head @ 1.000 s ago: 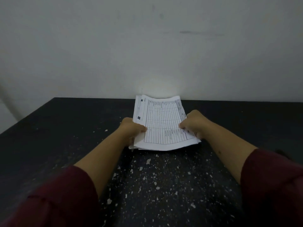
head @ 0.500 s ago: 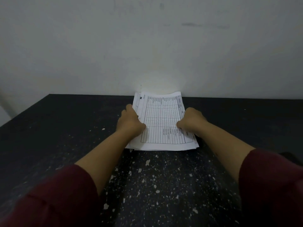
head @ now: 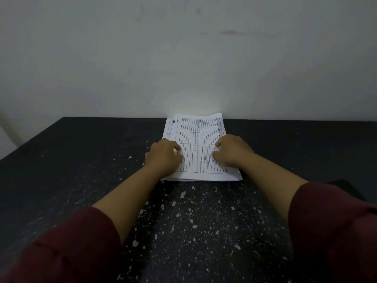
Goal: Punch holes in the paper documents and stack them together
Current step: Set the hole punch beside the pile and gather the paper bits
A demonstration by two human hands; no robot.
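Observation:
A stack of white printed forms (head: pixel 199 137) lies flat on the black speckled table (head: pixel 81 160), its far edge against the wall. My left hand (head: pixel 164 157) rests on the stack's left edge, thumb and fingertips on the top sheet. My right hand (head: pixel 233 152) rests on the right half of the top sheet, with loosely bent fingertips touching the paper. Neither hand's fingers wrap around the stack. The sheets below stick out slightly at the left and the front. No hole punch shows in view.
A plain white wall (head: pixel 183 58) rises directly behind the table. The table's left edge (head: pixel 30 139) runs diagonally at the left. A dark, unclear shape (head: pixel 344 187) sits at the right behind my right sleeve.
The stack, held slightly raised and curved a second ago, was pushed toward the wall and now lies flat. Both hands went from gripping its side edges to resting on top.

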